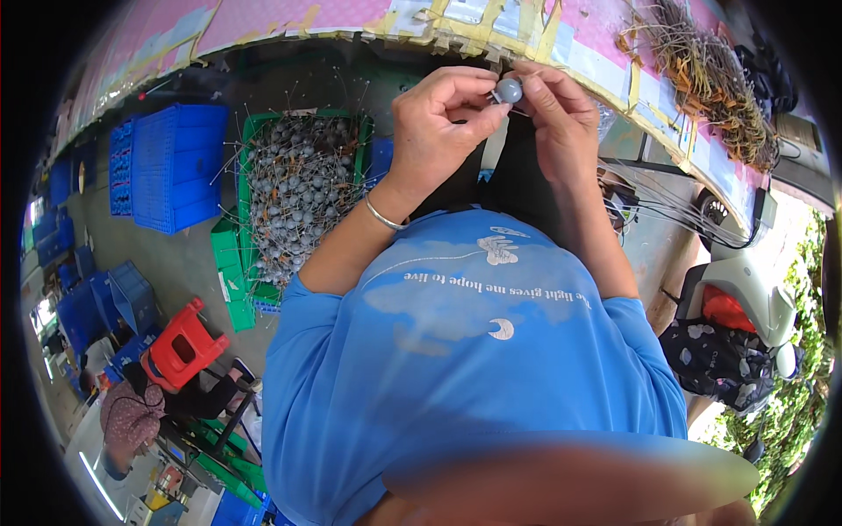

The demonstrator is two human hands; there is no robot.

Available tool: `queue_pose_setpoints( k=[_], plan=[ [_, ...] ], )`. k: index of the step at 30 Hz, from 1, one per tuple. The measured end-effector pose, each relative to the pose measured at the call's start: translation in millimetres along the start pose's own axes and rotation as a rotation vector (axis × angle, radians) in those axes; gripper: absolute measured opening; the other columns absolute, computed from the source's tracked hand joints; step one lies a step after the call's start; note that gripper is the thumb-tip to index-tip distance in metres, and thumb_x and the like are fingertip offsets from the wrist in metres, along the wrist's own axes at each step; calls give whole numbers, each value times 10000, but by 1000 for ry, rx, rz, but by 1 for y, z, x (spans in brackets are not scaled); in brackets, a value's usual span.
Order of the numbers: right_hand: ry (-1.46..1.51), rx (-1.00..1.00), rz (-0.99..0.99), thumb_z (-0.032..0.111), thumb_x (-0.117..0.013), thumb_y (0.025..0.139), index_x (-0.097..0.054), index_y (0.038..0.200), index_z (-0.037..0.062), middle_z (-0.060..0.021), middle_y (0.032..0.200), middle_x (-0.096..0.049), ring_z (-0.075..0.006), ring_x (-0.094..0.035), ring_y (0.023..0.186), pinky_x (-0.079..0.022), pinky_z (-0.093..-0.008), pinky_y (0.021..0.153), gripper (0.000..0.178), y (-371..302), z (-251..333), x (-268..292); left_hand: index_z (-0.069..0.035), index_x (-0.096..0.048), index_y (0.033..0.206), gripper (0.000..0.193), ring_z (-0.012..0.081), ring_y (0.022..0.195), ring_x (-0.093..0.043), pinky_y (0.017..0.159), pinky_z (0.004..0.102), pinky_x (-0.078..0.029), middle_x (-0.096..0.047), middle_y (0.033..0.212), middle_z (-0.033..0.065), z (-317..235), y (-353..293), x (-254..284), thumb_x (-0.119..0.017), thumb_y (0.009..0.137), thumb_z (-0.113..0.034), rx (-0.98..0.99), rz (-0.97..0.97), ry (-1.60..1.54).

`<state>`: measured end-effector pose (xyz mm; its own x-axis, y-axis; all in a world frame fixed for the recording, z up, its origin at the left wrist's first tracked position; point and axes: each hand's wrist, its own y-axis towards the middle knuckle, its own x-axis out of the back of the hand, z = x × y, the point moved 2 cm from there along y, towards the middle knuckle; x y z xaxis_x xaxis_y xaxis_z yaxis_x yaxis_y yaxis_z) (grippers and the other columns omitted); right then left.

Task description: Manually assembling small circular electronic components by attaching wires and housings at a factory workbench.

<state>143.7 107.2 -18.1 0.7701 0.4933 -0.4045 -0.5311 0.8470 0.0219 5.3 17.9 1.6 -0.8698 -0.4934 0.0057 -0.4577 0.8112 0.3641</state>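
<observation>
A small round grey part (508, 90) is held up between my two hands, just off the near edge of the table. My left hand (438, 123), below a silver bangle (382, 213), pinches its lower left side between thumb and index finger. A small pale piece shows there beside the grey ball. My right hand (561, 118) is closed at its right side, with thumb and index finger pressed together there; what exactly these fingertips grip is partly hidden. To the left, a green crate (245, 175) holds many similar grey balls with thin wire leads.
The taped pink table (596, 53) curves along the top, with a bundle of brown-tipped wires (715, 83) on it. Stacked blue crates (178, 167), a red stool (184, 346) and a person in a patterned hat (132, 412) are leftward. A scooter (745, 298) stands right.
</observation>
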Motion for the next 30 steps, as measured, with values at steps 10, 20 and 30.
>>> queue_pose_setpoints(
  k=[10, 20, 30],
  plan=[
    [-96, -196, 270, 71, -630, 936, -687, 1074, -17, -106, 1017, -701, -170, -672, 928, -544, -312, 860, 173, 4, 6, -20, 22, -706, 949, 168, 99, 604, -661, 505, 208, -518, -714, 956, 90, -34, -21, 59, -763, 790, 9, 233, -14, 101],
    [-1086, 278, -282, 163, -721, 859, -700, 1098, 27, -80, 852, -726, -129, -672, 742, -538, -281, 679, 276, 62, 62, 61, 5, -637, 1211, 431, 169, 878, -689, 698, 280, -551, -704, 1038, 134, -39, -129, 275, -765, 809, -78, 637, 25, 1096],
    [-1172, 324, -585, 248, -686, 898, -705, 1032, 40, -69, 724, -687, -133, -641, 659, -495, -283, 620, 249, 82, 69, 101, -43, -704, 1077, 253, 169, 808, -697, 693, 276, -556, -712, 985, 96, -6, 94, 85, -728, 827, -73, -107, 45, 764]
  ],
)
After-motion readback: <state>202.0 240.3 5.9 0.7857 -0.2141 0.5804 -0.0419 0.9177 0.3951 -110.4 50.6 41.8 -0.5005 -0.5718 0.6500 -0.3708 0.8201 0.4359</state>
